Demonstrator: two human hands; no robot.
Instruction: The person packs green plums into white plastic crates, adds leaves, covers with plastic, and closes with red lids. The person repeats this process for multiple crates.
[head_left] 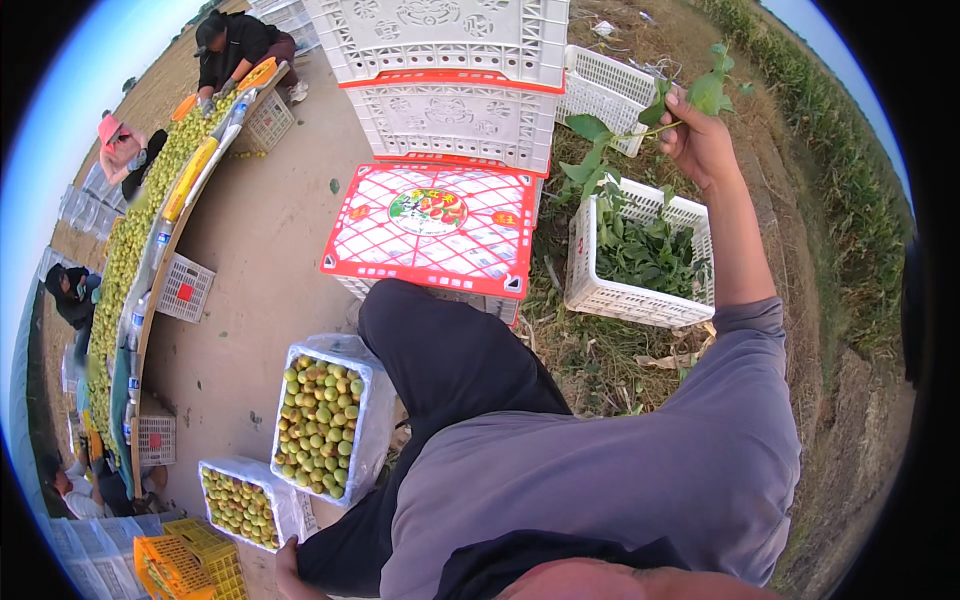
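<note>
Pinching leafy stem [709,94], slotted plastic crate [628,302]

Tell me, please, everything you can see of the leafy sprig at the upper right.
The leafy sprig is a thin green stem with several broad leaves, some bright, some dark. The right grip pinches it partway along, with leaves on both sides. It slants down leftward near the white crate of leaves; whether its lowest leaves touch that crate is unclear.

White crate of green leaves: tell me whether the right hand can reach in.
Probably yes: the right hand, holding a leafy stem, is near, and the white crate has no lid.
</note>
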